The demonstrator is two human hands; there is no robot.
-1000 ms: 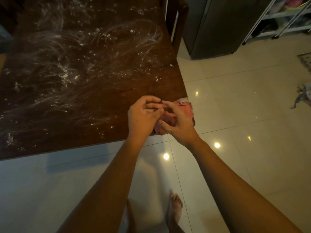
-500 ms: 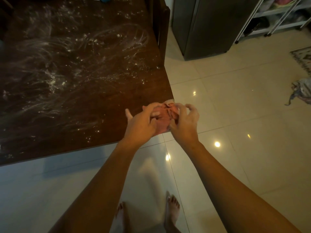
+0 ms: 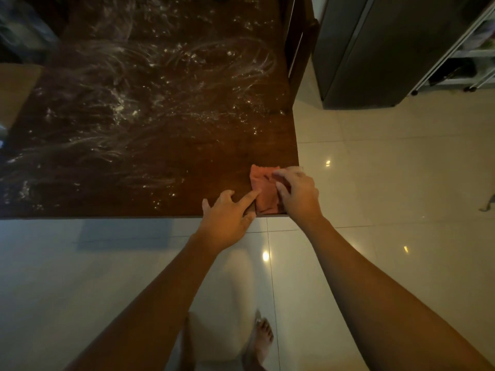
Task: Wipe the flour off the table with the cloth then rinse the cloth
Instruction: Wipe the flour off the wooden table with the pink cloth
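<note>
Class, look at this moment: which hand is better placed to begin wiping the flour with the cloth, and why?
Right. The right hand holds the cloth, fingers curled over it, at the near corner of the table. The left hand lies beside it, only its index fingertip touching the cloth's edge.

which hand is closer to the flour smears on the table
Left. The left hand lies at the table's near edge with flour specks just to its left. The right hand holds the cloth at the table's corner, farther from the flour.
</note>
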